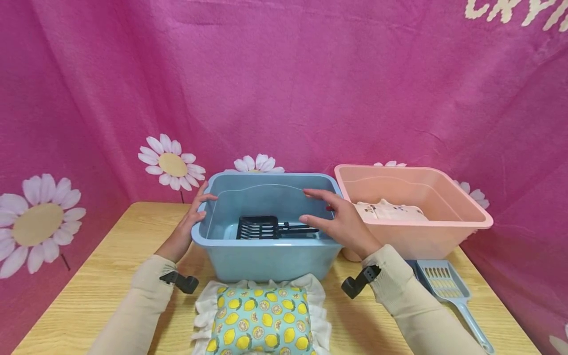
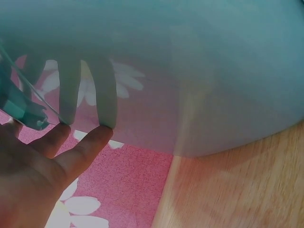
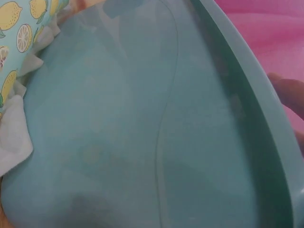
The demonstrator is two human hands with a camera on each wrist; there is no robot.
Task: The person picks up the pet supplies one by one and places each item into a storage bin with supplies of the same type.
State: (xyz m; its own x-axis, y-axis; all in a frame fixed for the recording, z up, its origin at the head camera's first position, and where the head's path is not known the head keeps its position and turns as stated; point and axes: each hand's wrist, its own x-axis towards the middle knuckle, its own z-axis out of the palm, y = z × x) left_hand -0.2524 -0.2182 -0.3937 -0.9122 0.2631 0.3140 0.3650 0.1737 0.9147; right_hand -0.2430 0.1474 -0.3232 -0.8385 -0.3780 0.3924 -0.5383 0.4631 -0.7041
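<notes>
A blue plastic bin [image 1: 270,259] stands in the middle of the table, a black slotted scoop [image 1: 262,228] lying inside it. My left hand [image 1: 186,229] is at the bin's left rim, thumb and a finger reaching over the edge. In the left wrist view, two fairly straight fingertips [image 2: 107,133] touch the bin's glossy outer wall. Over the right part of the bin hovers my right hand [image 1: 343,219], fingers spread and holding nothing; something small and red shows beside it. In front of the bin lies a lemon-print cushion [image 1: 262,318] with a white ruffled edge.
At the right stands a pink bin [image 1: 417,239] with a folded pale printed cloth [image 1: 390,212] inside. A blue-grey slotted scoop [image 1: 463,296] lies on the wooden table [image 1: 115,246] in front of it. A magenta daisy-print curtain [image 1: 275,88] hangs close behind.
</notes>
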